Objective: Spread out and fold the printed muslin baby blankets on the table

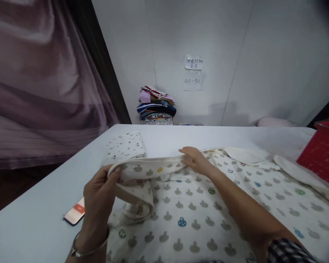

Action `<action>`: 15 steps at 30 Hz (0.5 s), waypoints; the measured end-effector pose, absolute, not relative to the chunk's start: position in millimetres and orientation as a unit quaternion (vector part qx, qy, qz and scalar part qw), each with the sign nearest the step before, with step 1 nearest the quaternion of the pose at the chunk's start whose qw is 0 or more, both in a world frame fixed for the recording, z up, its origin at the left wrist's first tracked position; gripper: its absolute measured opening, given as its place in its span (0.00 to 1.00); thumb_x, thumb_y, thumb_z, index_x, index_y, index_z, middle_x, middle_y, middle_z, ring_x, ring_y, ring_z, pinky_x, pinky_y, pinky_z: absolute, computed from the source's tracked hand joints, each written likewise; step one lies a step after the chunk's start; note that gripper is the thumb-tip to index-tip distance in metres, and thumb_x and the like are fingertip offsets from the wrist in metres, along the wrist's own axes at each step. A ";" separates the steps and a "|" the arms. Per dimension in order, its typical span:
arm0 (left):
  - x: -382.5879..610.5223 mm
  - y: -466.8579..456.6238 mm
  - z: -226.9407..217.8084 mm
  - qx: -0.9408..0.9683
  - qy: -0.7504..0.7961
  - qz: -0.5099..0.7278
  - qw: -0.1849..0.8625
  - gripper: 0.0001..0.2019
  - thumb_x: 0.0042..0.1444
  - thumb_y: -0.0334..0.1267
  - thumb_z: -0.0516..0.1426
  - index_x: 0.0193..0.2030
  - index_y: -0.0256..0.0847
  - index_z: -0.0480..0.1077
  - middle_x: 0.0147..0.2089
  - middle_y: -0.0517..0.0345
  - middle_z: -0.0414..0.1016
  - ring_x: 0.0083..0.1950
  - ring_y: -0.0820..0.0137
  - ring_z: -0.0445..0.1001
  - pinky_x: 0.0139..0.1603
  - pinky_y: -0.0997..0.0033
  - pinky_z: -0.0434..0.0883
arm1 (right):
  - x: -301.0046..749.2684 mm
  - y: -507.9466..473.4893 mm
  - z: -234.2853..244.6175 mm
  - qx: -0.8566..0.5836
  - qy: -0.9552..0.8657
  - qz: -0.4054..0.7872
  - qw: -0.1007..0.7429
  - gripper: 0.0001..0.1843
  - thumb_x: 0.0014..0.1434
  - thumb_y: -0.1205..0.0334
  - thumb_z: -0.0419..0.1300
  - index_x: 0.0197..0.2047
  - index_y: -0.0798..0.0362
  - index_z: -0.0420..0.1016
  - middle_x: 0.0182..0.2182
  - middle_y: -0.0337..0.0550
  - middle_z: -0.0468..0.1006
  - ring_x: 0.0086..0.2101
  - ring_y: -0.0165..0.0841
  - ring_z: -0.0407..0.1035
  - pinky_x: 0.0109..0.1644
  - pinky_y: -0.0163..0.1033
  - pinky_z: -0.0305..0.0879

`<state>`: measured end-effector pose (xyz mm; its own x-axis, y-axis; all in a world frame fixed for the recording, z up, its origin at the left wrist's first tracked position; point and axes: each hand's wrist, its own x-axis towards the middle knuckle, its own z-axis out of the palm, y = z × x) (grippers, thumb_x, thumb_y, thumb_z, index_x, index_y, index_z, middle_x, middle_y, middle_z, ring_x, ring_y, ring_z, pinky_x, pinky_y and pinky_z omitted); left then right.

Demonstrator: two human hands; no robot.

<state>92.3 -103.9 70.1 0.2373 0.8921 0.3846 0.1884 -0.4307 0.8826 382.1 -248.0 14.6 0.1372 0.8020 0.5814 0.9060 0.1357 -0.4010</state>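
A white cloth (192, 215) with rows of grey mushroom-like prints and a few coloured ones spreads over the table before me. Its cream-bound edge is lifted toward the left, with a curled fold below it. My left hand (100, 190), a bangle on its wrist, pinches the left end of that edge between thumb and fingers. Farther along the same edge, my right hand (194, 159) grips the cloth, its fingertips partly hidden behind the material. Loose flaps of the cloth lie off to the right.
A phone (75, 212) with a lit screen lies left of my left hand. Behind it sits a folded printed cloth (124, 144). Folded clothes (157, 106) are stacked against the wall. A red basket (322, 151) stands at the right, and a pink curtain (44, 80) hangs at the left.
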 end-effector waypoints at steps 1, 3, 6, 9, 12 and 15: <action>92.2 -104.5 69.5 0.682 0.389 0.482 0.389 0.12 0.50 0.49 0.60 0.36 0.44 0.73 0.31 0.63 0.72 0.33 0.72 0.68 0.32 0.75 0.65 | 384.2 -258.6 16.0 -0.649 -0.640 -0.087 0.401 0.16 0.59 0.65 0.56 0.51 0.52 0.69 0.47 0.49 0.74 0.50 0.39 0.65 0.55 0.49 0.60; 92.6 -106.0 68.0 0.659 0.390 0.487 0.420 0.14 0.48 0.49 0.61 0.36 0.43 0.73 0.31 0.63 0.72 0.33 0.72 0.67 0.33 0.75 0.64 | 384.1 -277.7 15.3 -0.654 -0.607 -0.097 0.440 0.11 0.60 0.65 0.54 0.45 0.51 0.72 0.43 0.46 0.76 0.46 0.37 0.68 0.50 0.46 0.64; 93.0 -106.8 65.8 0.653 0.383 0.496 0.425 0.14 0.47 0.49 0.61 0.36 0.41 0.74 0.31 0.63 0.72 0.33 0.72 0.67 0.34 0.75 0.64 | 376.1 -292.8 4.3 -0.675 -0.600 -0.063 0.426 0.10 0.61 0.63 0.52 0.43 0.49 0.73 0.40 0.45 0.76 0.42 0.36 0.69 0.46 0.44 0.67; 91.8 -107.6 65.3 0.660 0.374 0.500 0.418 0.13 0.47 0.48 0.61 0.35 0.41 0.74 0.30 0.62 0.73 0.34 0.71 0.68 0.34 0.75 0.65 | 369.8 -288.6 -13.5 -0.675 -0.627 -0.076 0.380 0.14 0.62 0.62 0.51 0.49 0.50 0.70 0.47 0.49 0.73 0.48 0.39 0.66 0.52 0.49 0.64; 90.1 -111.5 66.6 0.670 0.367 0.499 0.410 0.13 0.48 0.48 0.60 0.35 0.41 0.74 0.30 0.62 0.73 0.34 0.71 0.69 0.34 0.74 0.65 | 370.0 -275.6 -25.4 -0.682 -0.612 -0.120 0.380 0.16 0.62 0.63 0.51 0.52 0.51 0.68 0.50 0.51 0.71 0.51 0.40 0.63 0.54 0.50 0.61; 88.5 -116.5 68.0 0.679 0.365 0.491 0.406 0.13 0.49 0.48 0.60 0.35 0.41 0.74 0.31 0.61 0.74 0.35 0.70 0.70 0.35 0.74 0.66 | 371.2 -268.3 -24.8 -0.694 -0.612 -0.115 0.361 0.11 0.62 0.64 0.52 0.46 0.51 0.71 0.42 0.49 0.75 0.44 0.40 0.66 0.50 0.48 0.63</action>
